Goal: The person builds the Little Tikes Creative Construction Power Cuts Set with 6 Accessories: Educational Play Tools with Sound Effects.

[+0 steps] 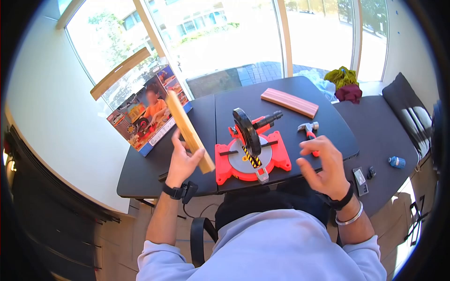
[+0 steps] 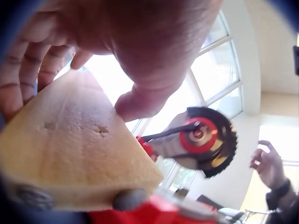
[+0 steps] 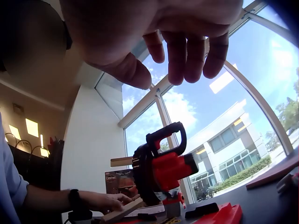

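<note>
In the head view my left hand (image 1: 184,159) grips a pale wooden plank (image 1: 190,131), thumb on one side and fingers on the other. The plank stands tilted left of a red toy miter saw (image 1: 253,161) with a black toothed blade (image 2: 226,140). Up close, the left wrist view shows the plank's face (image 2: 79,135) with small dents. My right hand (image 1: 326,166) hovers over the table's right front, holding nothing, its fingers loosely bent. Close beyond it lies a claw hammer (image 1: 309,129) with a red handle, partly hidden by the fingers.
A printed toy box (image 1: 145,114) stands at the table's back left. At the back right lies a reddish striped board (image 1: 290,102). Right of the black table (image 1: 201,110) are a dark bench (image 1: 375,126), a blue bottle (image 1: 396,162) and piled clothes (image 1: 344,84).
</note>
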The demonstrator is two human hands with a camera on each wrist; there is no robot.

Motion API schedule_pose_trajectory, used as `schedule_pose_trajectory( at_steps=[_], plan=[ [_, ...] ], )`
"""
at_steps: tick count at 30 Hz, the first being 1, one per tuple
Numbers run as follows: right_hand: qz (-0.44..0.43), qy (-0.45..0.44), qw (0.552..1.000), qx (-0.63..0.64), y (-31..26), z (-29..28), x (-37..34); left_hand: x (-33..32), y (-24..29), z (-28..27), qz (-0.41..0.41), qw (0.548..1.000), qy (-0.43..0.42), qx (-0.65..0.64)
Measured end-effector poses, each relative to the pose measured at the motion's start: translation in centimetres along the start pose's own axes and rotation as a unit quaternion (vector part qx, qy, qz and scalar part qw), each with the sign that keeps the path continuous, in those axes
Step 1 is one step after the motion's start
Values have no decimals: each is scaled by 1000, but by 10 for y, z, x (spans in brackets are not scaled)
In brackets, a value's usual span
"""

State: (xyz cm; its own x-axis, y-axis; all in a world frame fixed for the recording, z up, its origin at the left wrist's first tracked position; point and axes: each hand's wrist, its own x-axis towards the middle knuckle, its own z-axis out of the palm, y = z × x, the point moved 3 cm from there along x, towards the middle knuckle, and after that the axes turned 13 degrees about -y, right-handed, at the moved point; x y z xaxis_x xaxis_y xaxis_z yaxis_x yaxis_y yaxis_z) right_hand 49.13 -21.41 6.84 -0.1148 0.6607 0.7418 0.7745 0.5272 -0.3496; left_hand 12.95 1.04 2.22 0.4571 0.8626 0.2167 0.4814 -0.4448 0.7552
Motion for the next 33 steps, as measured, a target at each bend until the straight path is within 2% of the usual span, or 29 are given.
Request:
schedule_pose_trajectory(
  at_steps=[1, 2, 3, 4, 6, 9, 10, 12, 14, 16, 17, 18, 20, 21, 22, 23, 24, 26, 28, 29, 30, 31, 32, 33],
  plan=[
    [-40, -73, 996, 21, -10, 6, 6, -8, 25, 1, -6, 1000, -6, 1],
    [-81, -145, 985, 41, -21, 15, 10, -17, 55, 5, 19, 995, 9, -93],
    [-67, -171, 982, 45, -30, 24, 12, -23, 75, 12, 45, 981, 27, -187],
    [-55, -196, 978, 46, -38, 33, 15, -29, 87, 21, 45, 981, 26, -188],
    [-15, -167, 978, 122, -49, 53, 16, -39, 105, 42, 122, 955, 41, -265],
    [1, -118, 976, 181, -51, 79, 12, -53, 119, 80, 148, 938, 8, -314],
    [2, -119, 977, 177, -48, 78, 12, -58, 121, 90, 150, 936, 7, -317],
    [32, -147, 971, 185, -39, 77, 10, -66, 127, 106, 178, 924, -46, -335],
    [37, -173, 957, 229, -31, 52, 17, -73, 127, 100, 157, 923, -32, -350],
    [42, -220, 940, 256, -17, 29, 16, -79, 113, 80, 60, 972, -59, -220],
    [53, -269, 928, 253, -8, 21, 13, -80, 110, 66, 135, 990, 7, -38],
    [65, -317, 913, 249, 2, 15, 7, -84, 109, 59, 157, 986, 48, 13],
    [67, -343, 909, 227, 18, 14, -4, -87, 102, 53, 175, 979, 8, 107],
    [164, -319, 881, 308, 30, 18, -11, -85, 101, 56, 174, 979, 5, 105],
    [259, -288, 838, 384, 42, 24, -18, -82, 103, 63, 217, 962, -22, 165],
    [263, -274, 816, 434, 52, 32, -19, -81, 104, 70, 260, 938, -46, 224],
    [262, -276, 818, 432, 56, 37, -18, -78, 100, 76, 260, 939, -43, 222],
    [308, -293, 788, 446, 64, 49, -13, -66, 83, 93, 214, 939, -136, 231],
    [283, -291, 799, 444, 74, 66, -9, -52, 69, 99, 203, 935, -128, 260],
    [258, -294, 873, 290, 76, 65, -2, -44, 65, 100, 195, 935, -132, 265],
    [226, -290, 922, 126, 77, 65, 3, -37, 60, 100, 185, 935, -136, 270],
    [171, -237, 956, 25, 73, 64, 11, -30, 57, 100, 182, 938, -130, 266],
    [166, -245, 955, 23, 71, 64, 17, -25, 54, 100, 188, 938, -144, 254],
    [151, -189, 970, 2, 68, 58, 28, -21, 50, 101, 192, 938, -157, 241]
  ],
)
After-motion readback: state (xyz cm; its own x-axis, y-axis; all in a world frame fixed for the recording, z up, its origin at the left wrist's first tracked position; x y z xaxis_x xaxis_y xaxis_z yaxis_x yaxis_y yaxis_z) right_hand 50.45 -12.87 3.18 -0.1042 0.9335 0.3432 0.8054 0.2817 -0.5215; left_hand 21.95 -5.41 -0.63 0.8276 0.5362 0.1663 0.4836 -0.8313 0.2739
